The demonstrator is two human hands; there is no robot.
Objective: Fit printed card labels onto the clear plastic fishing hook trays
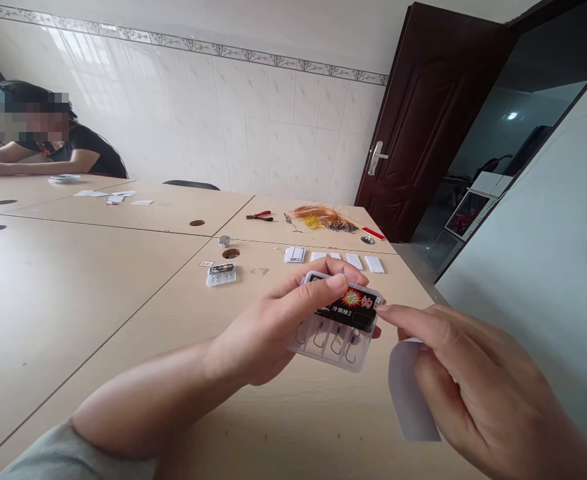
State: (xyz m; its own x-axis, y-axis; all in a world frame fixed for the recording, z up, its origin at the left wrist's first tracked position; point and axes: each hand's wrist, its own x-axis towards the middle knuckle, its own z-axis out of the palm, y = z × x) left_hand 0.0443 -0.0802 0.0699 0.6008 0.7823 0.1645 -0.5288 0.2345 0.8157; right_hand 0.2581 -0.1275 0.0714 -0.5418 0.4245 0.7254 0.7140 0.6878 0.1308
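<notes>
My left hand (293, 300) holds a clear plastic case (343, 350) with a black label, its thumb across the top edge. Fish hooks show in the case's compartments. My right hand (466, 363) has its index fingertip at the label's right end. Between the thumb and curled fingers of that hand hangs a curved white paper strip (410, 393). A similar hook case (221, 274) lies on the table, left of and beyond my left hand. Small white cards (354, 262) lie in a row behind my hands.
On the table (98, 280) lie red-handled pliers (260, 216), a bundle of coppery and yellow strands (318, 217), a red object (373, 233) and scattered papers (116, 197). A person (93, 150) leans on the far left. A dark door (428, 120) stands open at right.
</notes>
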